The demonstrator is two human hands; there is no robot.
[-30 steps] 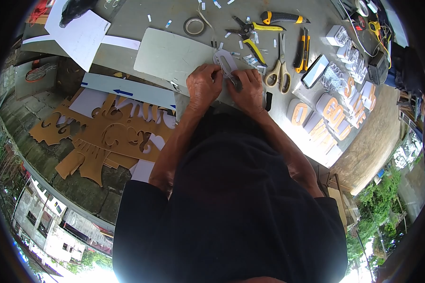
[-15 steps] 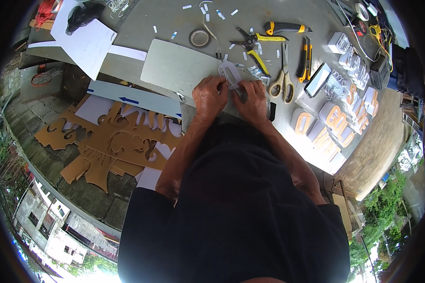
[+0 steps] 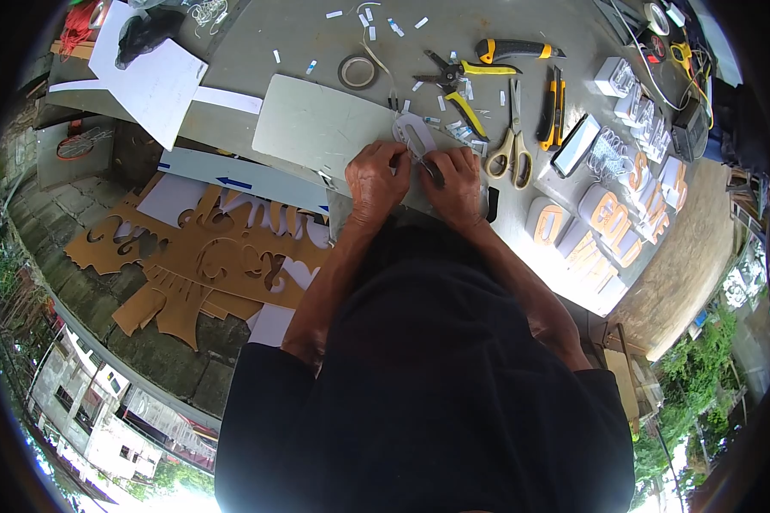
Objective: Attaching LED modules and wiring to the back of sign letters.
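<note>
Head view: the left hand [image 3: 375, 178] and right hand [image 3: 452, 184], fingers bent and drawn close, work at the near end of a white slotted letter-like piece [image 3: 402, 130] by the right end of a pale flat board [image 3: 325, 115]. Whether either grips it, I cannot tell. Compared with half a second ago, both remain there; the close fingerwork seems ongoing.
</note>
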